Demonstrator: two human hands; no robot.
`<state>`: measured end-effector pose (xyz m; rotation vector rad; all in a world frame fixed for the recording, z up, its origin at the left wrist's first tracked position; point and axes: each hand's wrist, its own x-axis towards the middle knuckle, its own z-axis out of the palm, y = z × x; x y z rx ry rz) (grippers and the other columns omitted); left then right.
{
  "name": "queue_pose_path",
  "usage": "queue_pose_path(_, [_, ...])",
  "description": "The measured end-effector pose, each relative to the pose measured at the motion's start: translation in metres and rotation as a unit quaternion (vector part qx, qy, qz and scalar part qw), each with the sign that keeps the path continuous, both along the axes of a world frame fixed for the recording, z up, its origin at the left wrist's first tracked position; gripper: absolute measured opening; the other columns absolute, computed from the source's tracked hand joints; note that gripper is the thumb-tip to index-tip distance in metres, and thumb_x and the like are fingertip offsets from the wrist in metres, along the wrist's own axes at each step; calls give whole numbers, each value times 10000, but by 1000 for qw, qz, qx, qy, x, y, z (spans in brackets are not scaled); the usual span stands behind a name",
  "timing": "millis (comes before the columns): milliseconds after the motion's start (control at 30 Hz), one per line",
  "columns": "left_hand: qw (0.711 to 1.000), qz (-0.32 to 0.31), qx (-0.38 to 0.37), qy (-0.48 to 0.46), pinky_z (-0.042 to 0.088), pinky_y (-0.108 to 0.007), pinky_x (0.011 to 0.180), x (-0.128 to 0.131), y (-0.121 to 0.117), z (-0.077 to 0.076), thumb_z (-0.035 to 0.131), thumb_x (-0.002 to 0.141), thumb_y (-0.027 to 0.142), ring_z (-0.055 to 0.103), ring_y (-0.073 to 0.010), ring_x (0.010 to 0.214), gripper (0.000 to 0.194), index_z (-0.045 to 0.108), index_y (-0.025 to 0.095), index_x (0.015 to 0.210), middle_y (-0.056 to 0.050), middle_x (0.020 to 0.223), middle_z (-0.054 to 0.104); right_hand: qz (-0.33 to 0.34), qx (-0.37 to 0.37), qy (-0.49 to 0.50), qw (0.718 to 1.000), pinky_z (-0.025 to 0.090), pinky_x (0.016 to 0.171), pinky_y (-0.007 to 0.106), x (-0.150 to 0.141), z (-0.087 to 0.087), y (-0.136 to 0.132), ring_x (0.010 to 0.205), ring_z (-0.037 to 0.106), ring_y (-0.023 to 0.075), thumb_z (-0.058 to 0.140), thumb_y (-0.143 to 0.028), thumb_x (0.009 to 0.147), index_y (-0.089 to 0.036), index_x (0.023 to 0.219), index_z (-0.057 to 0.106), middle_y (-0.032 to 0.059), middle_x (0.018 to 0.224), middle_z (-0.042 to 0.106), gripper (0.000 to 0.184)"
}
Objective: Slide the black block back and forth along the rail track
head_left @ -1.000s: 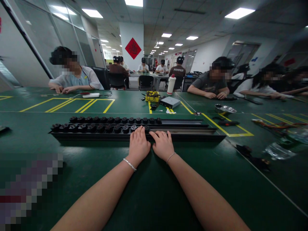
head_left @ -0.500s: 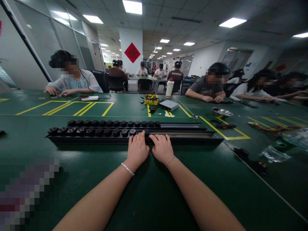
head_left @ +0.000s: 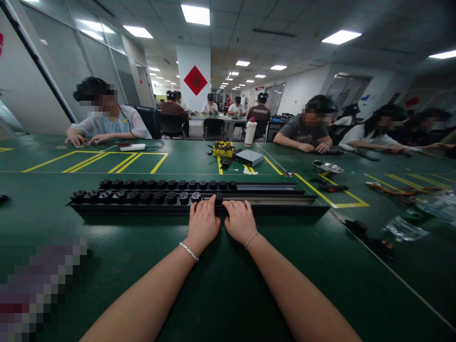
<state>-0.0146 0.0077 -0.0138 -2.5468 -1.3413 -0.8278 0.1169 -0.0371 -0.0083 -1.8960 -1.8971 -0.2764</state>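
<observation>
Two long black channel rails lie side by side across the table. The front rail (head_left: 285, 209) holds a row of round black socket modules (head_left: 133, 197) along its left part; its right part shows a bare grey inside. One single socket module (head_left: 218, 195) sits apart from that row, between my hands. My left hand (head_left: 204, 219) is closed over the rail's front wall, index finger by the module's left side. My right hand (head_left: 240, 221) curls over the same wall just right of the module. Both thumbs are largely hidden. The rear rail (head_left: 299, 191) carries a similar row.
Beyond the rails stand a yellow box with cables (head_left: 223, 148), a grey box (head_left: 249, 156) and a white bottle (head_left: 250, 132). A metal bowl (head_left: 327, 167), wires (head_left: 395, 187) and clear plastic wrap (head_left: 409, 228) lie right. Several people sit across the green table (head_left: 142, 285).
My right hand has shifted very slightly right, its fingers a little farther from my left hand's. The single module shows a bit more clearly. The rails stay in place.
</observation>
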Motion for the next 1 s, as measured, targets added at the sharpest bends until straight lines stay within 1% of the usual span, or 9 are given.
queue_pose_path(100, [1000,8,-3,1,273,-433,1047,1,0,0,447,772,197,491,-253,1131,589,389,80,1346,-136,1177,610,-1,1,-1,1000,166,1080,439,0,0,0,1128,469,212,448,-194,794,-238,1212,529,69,1196,596,429])
queue_pose_path(300, [1000,9,13,1,241,-433,1077,2,-2,-2,462,758,190,433,-265,1230,533,464,81,1280,-153,1315,529,-2,3,-4,1000,163,1081,438,0,0,0,1134,466,213,449,-201,795,-240,1216,526,68,1202,595,430])
queue_pose_path(533, [1000,5,0,12,261,-441,1059,0,-1,1,463,758,194,465,-265,1194,525,480,116,1277,-139,1266,567,-2,0,-5,1000,164,1079,435,1,0,-1,1124,472,209,460,-201,791,-241,1210,526,66,1202,596,425])
queue_pose_path(767, [1000,6,0,16,269,-436,1056,0,-2,3,458,768,189,475,-261,1180,501,492,109,1261,-138,1238,582,-3,-5,-7,1000,161,1080,438,0,0,0,1121,472,208,466,-199,791,-243,1204,525,65,1202,595,420])
queue_pose_path(1000, [1000,5,-7,20,263,-443,1059,0,-3,4,457,773,196,475,-260,1169,504,489,135,1272,-124,1214,593,0,-3,0,1000,171,1079,431,2,0,0,1112,481,206,457,-192,790,-234,1198,532,68,1188,602,417])
